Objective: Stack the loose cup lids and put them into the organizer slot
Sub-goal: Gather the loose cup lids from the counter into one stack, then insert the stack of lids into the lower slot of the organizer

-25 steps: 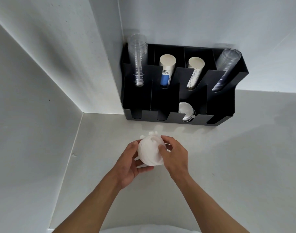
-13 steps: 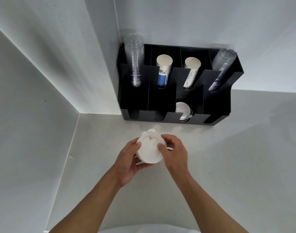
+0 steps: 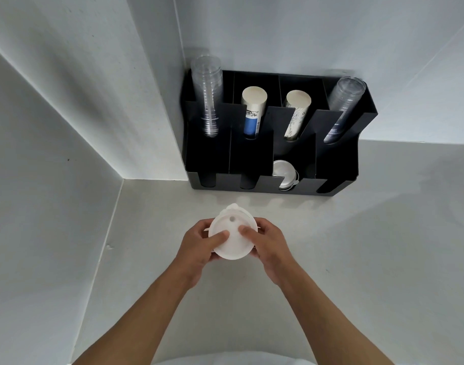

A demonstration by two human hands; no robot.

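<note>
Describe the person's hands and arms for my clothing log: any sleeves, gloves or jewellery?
Both forearms are bare to the frame's lower edge, with no sleeves in view. The left hand and right hand wear no gloves, and no rings, watch or bracelets show.

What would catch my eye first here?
Two hands, left hand and right hand, grip a stack of white lids over the pale counter. Behind them, in the corner, a black organizer holds tall stacks of clear cups and paper cups.
</note>
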